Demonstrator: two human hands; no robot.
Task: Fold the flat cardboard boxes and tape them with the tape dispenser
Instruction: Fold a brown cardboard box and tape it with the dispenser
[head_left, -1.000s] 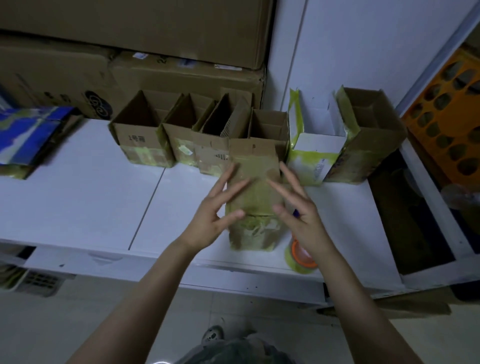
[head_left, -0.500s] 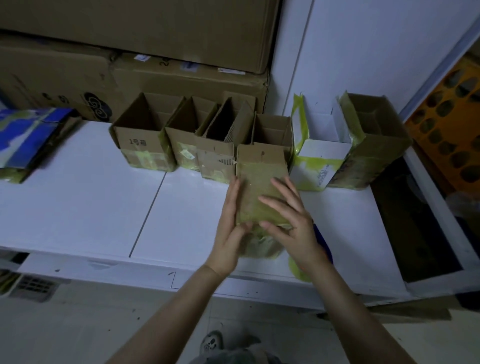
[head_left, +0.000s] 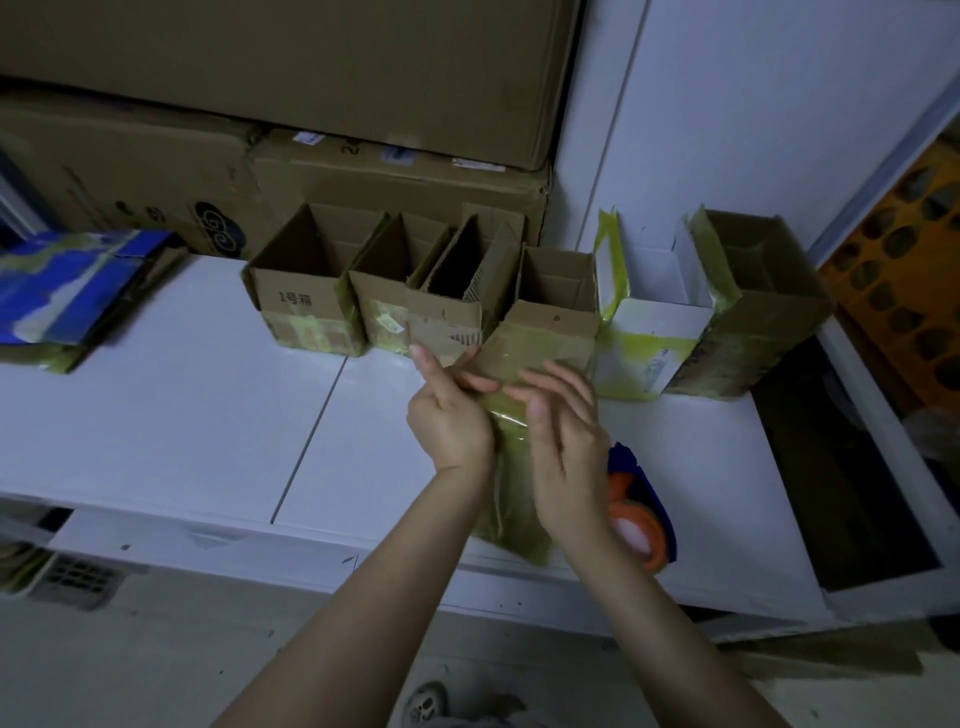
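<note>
Head view: a dim work area with a smooth white tabletop (head_left: 182, 415) is seen from above. At the centre a flat cardboard box (head_left: 540, 338) lies lengthwise on the tabletop. Its brown face is matte at the far end and covered with glossy, wrinkled yellow-green tape nearer the person, and its near end juts past the tabletop's front edge. The box's left edge is held by the left hand (head_left: 449, 415), grip closed around it, thumb laid across the taped face and index finger pointing up. The right hand (head_left: 563, 441) rests on the taped face with its grip wide, fingers spread and only slightly bent, holding nothing.

Just right of the right wrist lies the tape dispenser (head_left: 641, 525), rounded, orange and blue plastic. Behind the box, a row of open cardboard boxes (head_left: 301, 296) stands upright, square-mouthed, with taped bases; a white box (head_left: 660, 322) stands among them. Large cartons (head_left: 311, 78) are stacked against the wall. A flattened blue pack (head_left: 67, 296) lies at far left, and an orange crate (head_left: 904, 270) with oval holes is seen at far right.

Half a second ago the left hand lay flat along the box's side with straight fingers; now it is curled onto the edge. The dispenser, then mostly hidden by the right hand, is now largely exposed.
</note>
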